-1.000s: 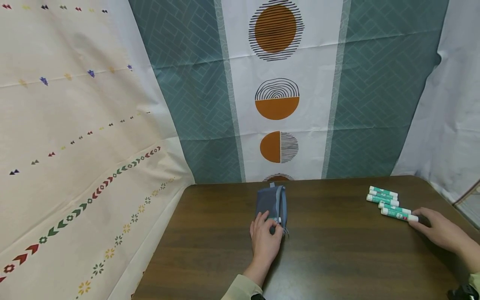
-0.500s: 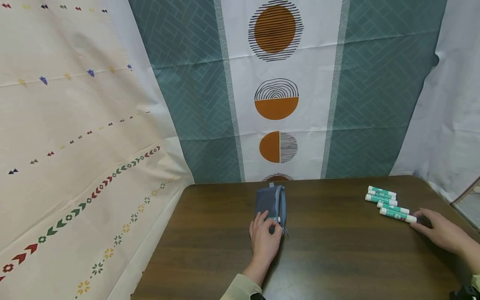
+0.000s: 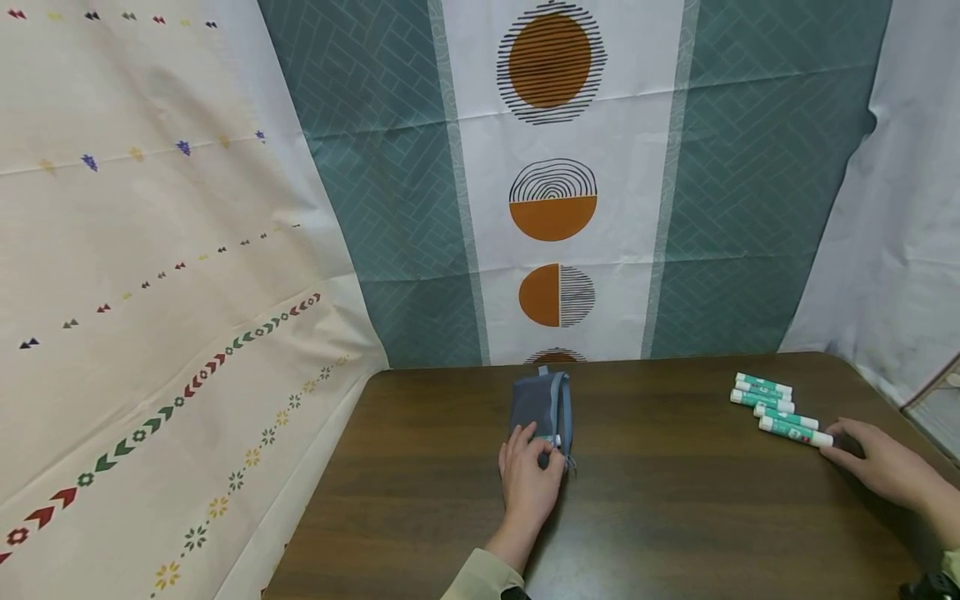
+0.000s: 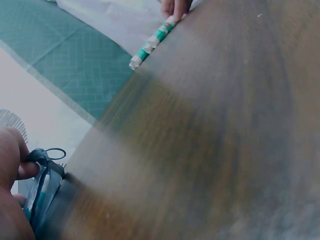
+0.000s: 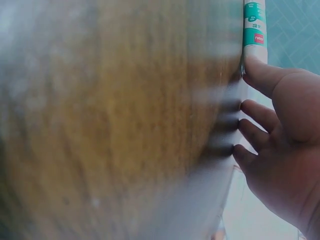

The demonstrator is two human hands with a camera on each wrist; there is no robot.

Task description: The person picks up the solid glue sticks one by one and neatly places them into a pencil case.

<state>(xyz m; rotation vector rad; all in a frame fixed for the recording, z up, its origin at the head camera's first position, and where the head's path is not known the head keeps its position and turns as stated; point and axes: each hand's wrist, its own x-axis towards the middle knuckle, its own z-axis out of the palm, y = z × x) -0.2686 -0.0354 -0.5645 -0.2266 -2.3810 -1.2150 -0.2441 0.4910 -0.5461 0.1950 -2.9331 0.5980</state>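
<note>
A blue-grey zip pouch (image 3: pixel 534 400) lies toward the far edge of the table, its zipped side gaping. My left hand (image 3: pixel 528 483) pinches the pouch's near edge between thumb and fingers; in the left wrist view, the pouch (image 4: pixel 54 185) shows a green-and-white stick inside its mouth. Off to the right, several green-and-white glue sticks (image 3: pixel 763 398) lie side by side in a slanted group. My right hand (image 3: pixel 888 462) holds the white end of the nearest glue stick (image 3: pixel 791 431). In the right wrist view its thumb is on that end, while the index fingertip is hidden.
The brown wooden table (image 3: pixel 660 517) reaches back to a hanging green-and-white cloth (image 3: pixel 480 250). A patterned cream cloth (image 3: pixel 187 333) hangs along the left side, and a white cloth (image 3: pixel 892 250) hangs at the right.
Both hands, the pouch and the glue sticks stay put. Only the head view has shifted very slightly.
</note>
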